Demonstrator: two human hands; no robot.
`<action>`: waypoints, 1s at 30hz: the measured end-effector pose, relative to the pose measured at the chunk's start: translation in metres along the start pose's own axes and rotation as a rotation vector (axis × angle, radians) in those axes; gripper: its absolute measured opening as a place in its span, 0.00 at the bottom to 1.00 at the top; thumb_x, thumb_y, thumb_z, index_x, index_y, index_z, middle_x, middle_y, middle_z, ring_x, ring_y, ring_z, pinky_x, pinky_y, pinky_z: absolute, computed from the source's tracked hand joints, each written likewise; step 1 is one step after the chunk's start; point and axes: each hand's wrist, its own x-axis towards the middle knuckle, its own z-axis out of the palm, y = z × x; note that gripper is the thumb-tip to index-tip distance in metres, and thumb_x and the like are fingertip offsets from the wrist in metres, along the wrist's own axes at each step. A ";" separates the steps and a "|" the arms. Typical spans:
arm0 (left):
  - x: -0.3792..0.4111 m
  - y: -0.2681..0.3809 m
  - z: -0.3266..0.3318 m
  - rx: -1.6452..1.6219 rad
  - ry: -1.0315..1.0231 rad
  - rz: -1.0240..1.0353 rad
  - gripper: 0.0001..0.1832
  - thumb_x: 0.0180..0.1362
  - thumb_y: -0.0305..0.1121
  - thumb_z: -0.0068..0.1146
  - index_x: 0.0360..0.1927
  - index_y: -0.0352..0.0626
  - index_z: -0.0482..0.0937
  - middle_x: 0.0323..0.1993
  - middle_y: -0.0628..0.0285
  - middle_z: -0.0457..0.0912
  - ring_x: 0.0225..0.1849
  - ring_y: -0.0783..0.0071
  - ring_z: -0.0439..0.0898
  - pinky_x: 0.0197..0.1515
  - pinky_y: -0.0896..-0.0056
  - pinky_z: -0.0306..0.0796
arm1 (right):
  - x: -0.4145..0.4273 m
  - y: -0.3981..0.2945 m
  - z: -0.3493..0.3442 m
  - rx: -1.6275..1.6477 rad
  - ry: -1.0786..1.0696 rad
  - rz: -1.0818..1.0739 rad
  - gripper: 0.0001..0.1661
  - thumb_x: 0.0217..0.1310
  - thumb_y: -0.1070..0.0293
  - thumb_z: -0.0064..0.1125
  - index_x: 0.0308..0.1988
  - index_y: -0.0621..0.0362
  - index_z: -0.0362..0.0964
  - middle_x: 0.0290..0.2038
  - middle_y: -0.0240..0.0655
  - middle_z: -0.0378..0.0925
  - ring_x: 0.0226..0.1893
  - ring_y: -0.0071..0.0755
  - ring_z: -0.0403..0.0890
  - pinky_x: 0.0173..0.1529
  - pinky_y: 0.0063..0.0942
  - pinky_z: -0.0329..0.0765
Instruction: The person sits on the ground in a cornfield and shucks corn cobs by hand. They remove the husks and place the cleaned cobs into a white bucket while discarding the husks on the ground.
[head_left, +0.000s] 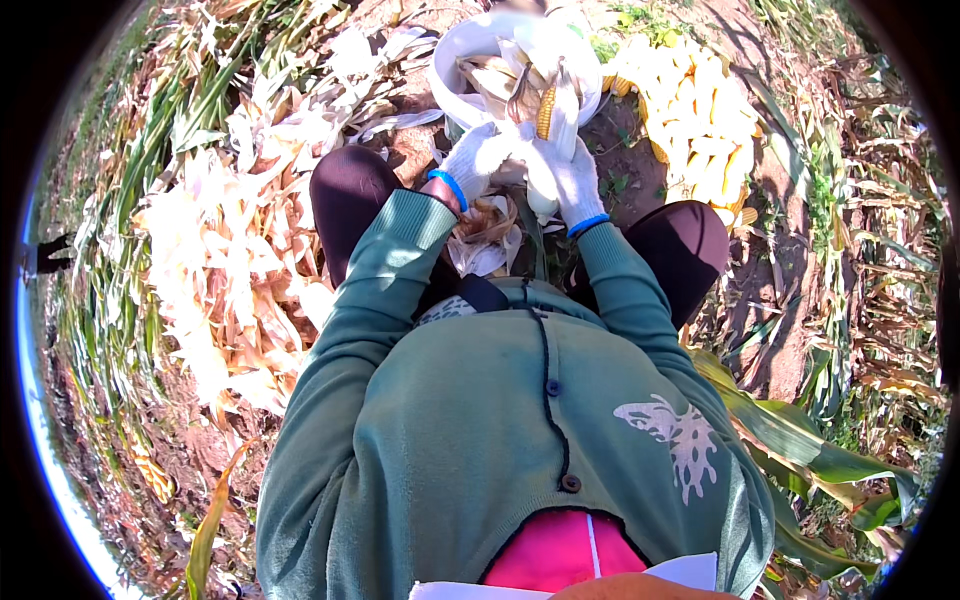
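Both hands wear white knitted gloves with blue cuffs. An ear of corn (547, 111) with yellow kernels showing stands partly out of its pale husk (568, 120) at the near rim of a white bucket. My right hand (589, 180), on the picture's right side, is closed around the husk and base of this ear. My left hand (471, 161) is at the other side, its fingers against the pale husk; glare hides what exactly they pinch. Inside the white bucket (445, 71) lie several dry, unhusked ears (491, 79).
Husked yellow ears (697, 127) form a pile to the right of the bucket. A large heap of dry husks (232, 277) lies at the left. Loose husks (487, 232) rest between my knees. Cut corn stalks and leaves (810, 442) cover the soil around.
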 end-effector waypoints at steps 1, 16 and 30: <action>-0.001 -0.005 -0.003 0.186 -0.036 0.175 0.15 0.65 0.38 0.51 0.46 0.36 0.77 0.36 0.62 0.81 0.36 0.75 0.79 0.39 0.74 0.74 | -0.003 0.001 0.002 -0.274 0.005 -0.057 0.20 0.58 0.67 0.63 0.49 0.63 0.71 0.41 0.35 0.79 0.41 0.26 0.80 0.45 0.26 0.78; -0.008 0.000 0.024 -0.425 0.100 -0.039 0.14 0.65 0.27 0.47 0.52 0.33 0.72 0.45 0.55 0.80 0.45 0.61 0.81 0.50 0.55 0.76 | 0.011 0.010 -0.027 0.011 0.144 0.029 0.26 0.57 0.66 0.63 0.52 0.66 0.68 0.43 0.39 0.78 0.40 0.36 0.81 0.44 0.33 0.81; -0.002 -0.011 0.035 -0.452 0.142 -0.006 0.13 0.68 0.40 0.48 0.43 0.40 0.73 0.31 0.65 0.75 0.32 0.75 0.75 0.37 0.71 0.73 | 0.011 0.002 -0.035 -0.313 0.615 -0.092 0.29 0.52 0.60 0.68 0.49 0.69 0.71 0.39 0.38 0.78 0.36 0.31 0.80 0.40 0.29 0.78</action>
